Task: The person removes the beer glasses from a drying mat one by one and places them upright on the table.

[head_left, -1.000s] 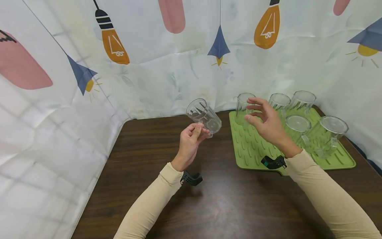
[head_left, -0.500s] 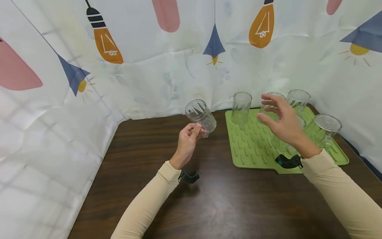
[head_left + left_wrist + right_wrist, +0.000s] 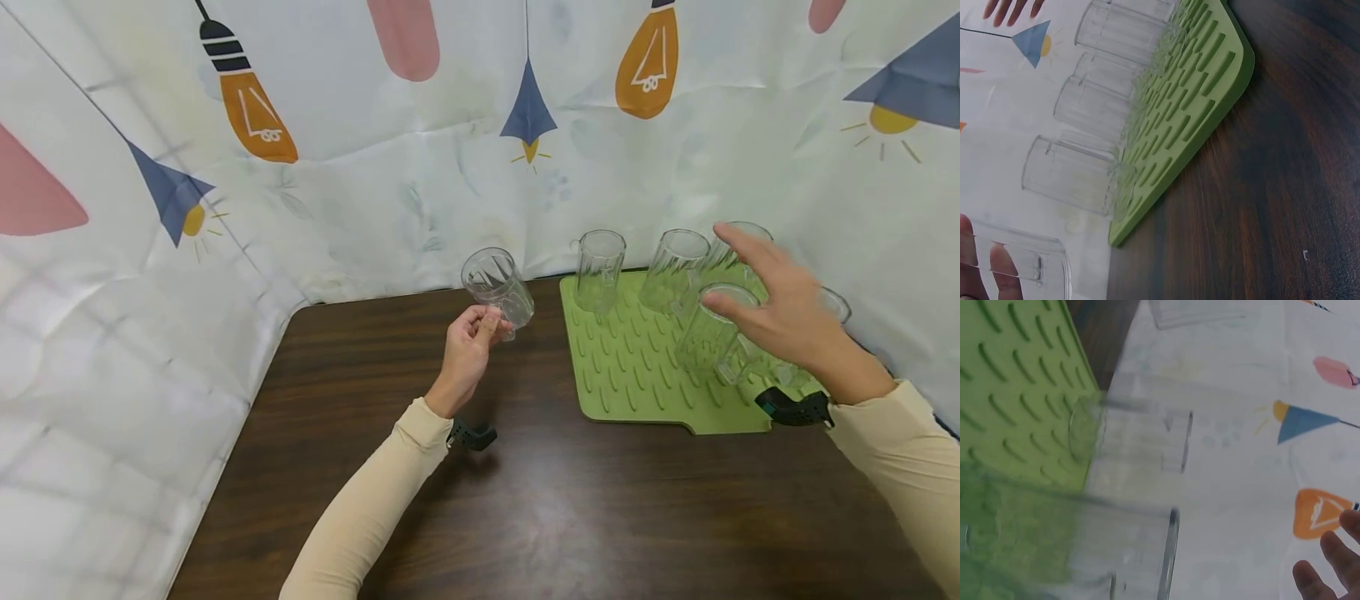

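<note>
My left hand point(image 3: 467, 346) pinches the handle of a clear glass mug point(image 3: 498, 279), which hangs tilted over the dark table. In the left wrist view, part of this mug point(image 3: 1054, 250) and two fingers point(image 3: 1005, 269) show at the lower left corner. Spread and holding nothing, my right hand point(image 3: 791, 304) hovers over the right half of a green drying mat point(image 3: 622, 375). Thumb and fingers stand apart near a front glass mug point(image 3: 705, 333). Behind the hand, another mug point(image 3: 837, 302) is mostly hidden. Right fingertips point(image 3: 1329, 547) show in the right wrist view.
Along the mat's back stand more upright glass mugs, one at the left corner point(image 3: 600, 271), one mid-row point(image 3: 673, 271) and one at the right point(image 3: 750, 229). A white patterned curtain point(image 3: 420, 192) hangs behind and left of the wooden table point(image 3: 360, 358).
My right hand has moved right, from over the left mugs to over the right ones. The left hand still holds its mug, nearly in place; the head view has shifted slightly.
</note>
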